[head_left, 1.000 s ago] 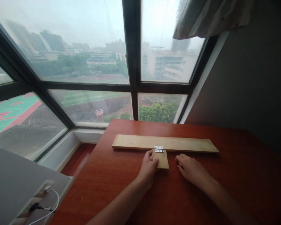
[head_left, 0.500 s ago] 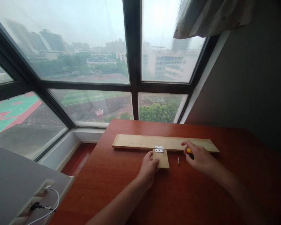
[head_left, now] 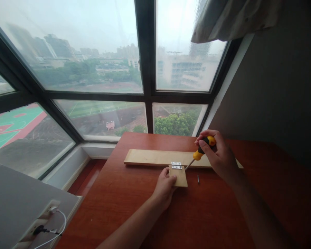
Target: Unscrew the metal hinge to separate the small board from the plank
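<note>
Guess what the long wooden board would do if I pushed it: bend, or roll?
The long wooden board probably won't bend easily, because it looks straight all along. It likely won't roll, since it looks flat, not round. It may tug the small wooden piece too, because a metal hinge seems to join them.

No text, label or number can be read.

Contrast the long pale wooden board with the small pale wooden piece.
The long pale wooden board is far longer than the small pale wooden piece. The left hand holds the piece, not the board. The board lies farther away; the piece, nearer. Both are pale wood.
</note>
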`<state>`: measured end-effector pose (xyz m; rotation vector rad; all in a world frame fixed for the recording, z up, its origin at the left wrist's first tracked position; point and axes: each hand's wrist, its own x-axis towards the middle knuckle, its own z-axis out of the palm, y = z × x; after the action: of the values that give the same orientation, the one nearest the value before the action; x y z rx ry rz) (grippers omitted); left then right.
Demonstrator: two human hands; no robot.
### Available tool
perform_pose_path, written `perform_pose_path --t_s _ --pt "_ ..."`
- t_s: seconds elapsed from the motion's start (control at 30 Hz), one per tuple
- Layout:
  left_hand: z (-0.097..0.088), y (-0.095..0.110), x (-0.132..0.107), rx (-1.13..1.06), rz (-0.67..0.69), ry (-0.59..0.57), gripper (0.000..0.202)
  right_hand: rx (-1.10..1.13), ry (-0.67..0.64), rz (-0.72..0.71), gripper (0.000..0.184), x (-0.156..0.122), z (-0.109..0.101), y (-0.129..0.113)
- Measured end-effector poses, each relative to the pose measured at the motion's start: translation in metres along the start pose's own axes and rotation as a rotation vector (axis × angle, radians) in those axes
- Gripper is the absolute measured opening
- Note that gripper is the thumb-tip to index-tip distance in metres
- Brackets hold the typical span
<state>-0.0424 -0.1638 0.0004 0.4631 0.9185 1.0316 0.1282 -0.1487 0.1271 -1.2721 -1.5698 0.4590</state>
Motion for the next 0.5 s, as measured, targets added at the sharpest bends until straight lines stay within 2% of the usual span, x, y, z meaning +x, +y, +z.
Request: perform_pose_path --t_s 0.17,0.5 --pt "0.0 -0.001 -0.001 -0.018 -0.004 -0.011 0.034 0.019 0.054 -0.025 0.023 0.003 0.011 0.004" --pt "-0.002 -0.002 0.001 -0.023 -0.015 -0.009 0.037 0.031 -0.01 -0.045 0.022 0.013 0.017 0.001"
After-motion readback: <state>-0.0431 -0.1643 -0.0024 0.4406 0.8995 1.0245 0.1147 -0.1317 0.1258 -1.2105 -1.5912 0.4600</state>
